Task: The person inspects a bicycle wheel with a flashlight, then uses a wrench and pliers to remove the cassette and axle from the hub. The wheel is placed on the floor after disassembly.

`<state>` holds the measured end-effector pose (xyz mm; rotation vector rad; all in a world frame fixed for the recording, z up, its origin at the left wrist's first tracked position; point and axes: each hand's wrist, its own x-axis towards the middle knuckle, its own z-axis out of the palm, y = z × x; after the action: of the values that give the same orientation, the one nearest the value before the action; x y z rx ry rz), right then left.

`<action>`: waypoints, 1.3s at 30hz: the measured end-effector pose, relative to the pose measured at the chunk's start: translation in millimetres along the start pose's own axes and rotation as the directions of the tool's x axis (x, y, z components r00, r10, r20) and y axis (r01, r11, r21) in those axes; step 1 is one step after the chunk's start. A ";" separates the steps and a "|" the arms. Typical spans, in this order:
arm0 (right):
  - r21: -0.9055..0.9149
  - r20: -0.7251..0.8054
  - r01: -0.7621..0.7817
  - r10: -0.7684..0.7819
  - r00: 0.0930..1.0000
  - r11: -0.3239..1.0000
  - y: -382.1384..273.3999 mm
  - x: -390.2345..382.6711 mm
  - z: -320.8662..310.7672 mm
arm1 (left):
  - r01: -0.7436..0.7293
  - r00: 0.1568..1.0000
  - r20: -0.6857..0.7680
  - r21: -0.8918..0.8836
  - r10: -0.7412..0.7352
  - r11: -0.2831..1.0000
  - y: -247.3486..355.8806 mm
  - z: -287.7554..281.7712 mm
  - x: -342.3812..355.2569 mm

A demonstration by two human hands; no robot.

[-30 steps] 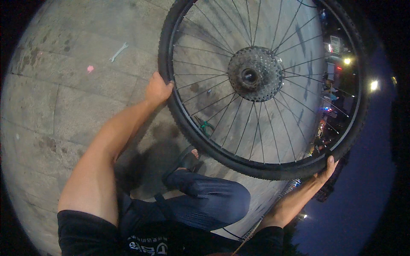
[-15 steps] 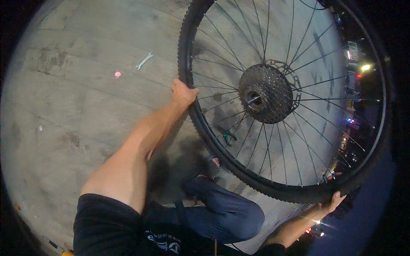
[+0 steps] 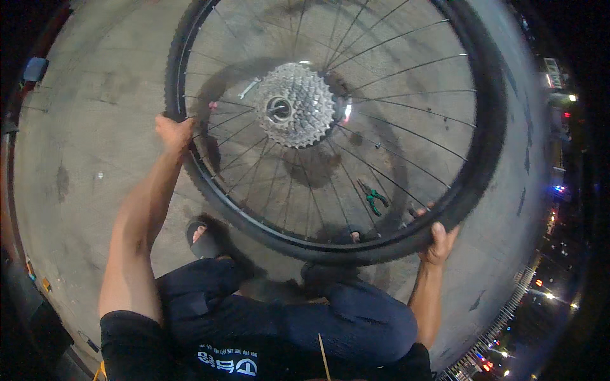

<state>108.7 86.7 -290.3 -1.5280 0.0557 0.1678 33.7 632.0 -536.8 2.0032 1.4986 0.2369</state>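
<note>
1. Left grip [image 3: 173,134]: grasping the wheel [image 3: 304,105] at its left side, thumb over the rim.
2. Right grip [image 3: 437,244]: clasped round the tyre [image 3: 490,114] at lower right; thumb on the near face, fingertips showing inside the rim.
3. Wheel: raised between both grips, in front of the person, its top running out of view. Cannot tell whether it touches the ground [image 3: 82,190].
4. Cassette [image 3: 308,120]: silvery, toothed, facing the person; dark hub [image 3: 279,110] at its centre.
5. Seen through the wheel, lying on the ground: wrench [image 3: 249,88], near the cassette's upper left in view; pink scrap [image 3: 213,105] near the wrench; green-handled pliers [image 3: 375,199], well apart, toward the right grip.
6. Below: left foot in dark sandal [image 3: 203,241]; other foot's toes [image 3: 355,237] visible through the wheel. Dark trousers [image 3: 362,317], black shirt [image 3: 286,349] with white print.
7. Farther out: ground grey, dark stains in patches. Right edge: pale fence [image 3: 499,324], scattered lights [image 3: 559,188] against darkness. Upper left: bluish object [image 3: 35,69], kind unclear.
</note>
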 end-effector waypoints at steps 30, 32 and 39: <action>0.080 -0.017 -0.345 0.348 0.937 0.935 180.7 1.4 -51.7 | -0.042 0.994 -0.090 0.273 0.069 0.961 48.6 -53.6 1.3; 0.055 -0.001 -0.343 0.344 0.939 0.938 183.7 3.9 -58.8 | -0.047 0.995 -0.068 0.252 0.066 0.967 43.4 -53.6 6.6; -0.029 0.037 -0.335 0.335 0.941 0.942 163.4 11.3 -50.2 | -0.122 0.992 -0.006 0.254 0.128 0.959 25.1 -46.7 11.9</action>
<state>99.8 43.0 -455.7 -1.5282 0.2831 0.4735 35.3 655.8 -488.1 2.3084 1.4794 0.1242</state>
